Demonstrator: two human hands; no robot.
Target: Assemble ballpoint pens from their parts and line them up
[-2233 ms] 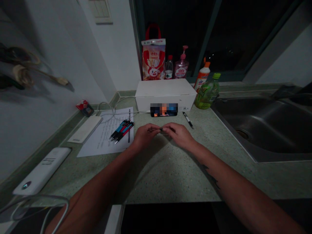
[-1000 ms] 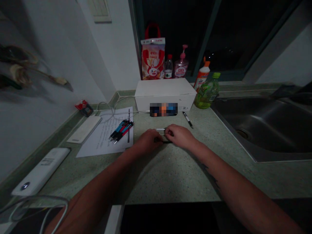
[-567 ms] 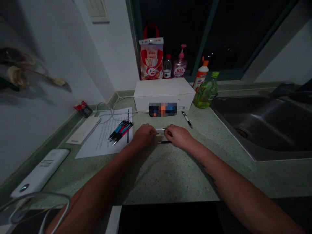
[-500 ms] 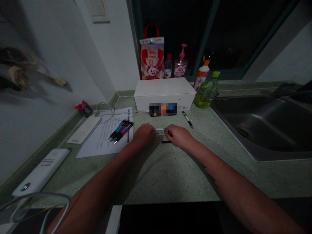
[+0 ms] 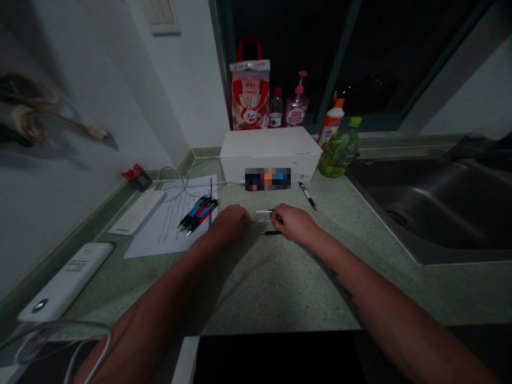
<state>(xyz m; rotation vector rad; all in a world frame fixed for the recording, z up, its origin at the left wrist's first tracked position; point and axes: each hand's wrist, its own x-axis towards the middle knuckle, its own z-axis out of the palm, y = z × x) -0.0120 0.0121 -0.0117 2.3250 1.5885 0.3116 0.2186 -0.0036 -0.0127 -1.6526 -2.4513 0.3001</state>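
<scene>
My left hand [image 5: 231, 223] is closed in a pinch at the left end of a thin pen refill [image 5: 262, 221]. My right hand [image 5: 295, 223] has its fingers closed around the refill's other end, which they hide. Just behind the refill is a white pen barrel [image 5: 263, 212], its right end close to my right fingertips; whether they touch it I cannot tell. A black pen part [image 5: 269, 232] lies on the counter, partly under my right hand. Farther right, a white and black pen [image 5: 308, 196] lies apart from both hands.
Several pens [image 5: 198, 214] lie on a printed sheet [image 5: 154, 234] at left, near a flat white box [image 5: 138, 212] and a white power strip [image 5: 70, 281]. A phone [image 5: 268, 180] leans on a white carton [image 5: 270, 143]. The sink [image 5: 400, 224] is right, beside a green bottle [image 5: 340, 152].
My left hand has shifted slightly left, away from my right hand, and more of the refill shows between them. My right hand has barely moved.
</scene>
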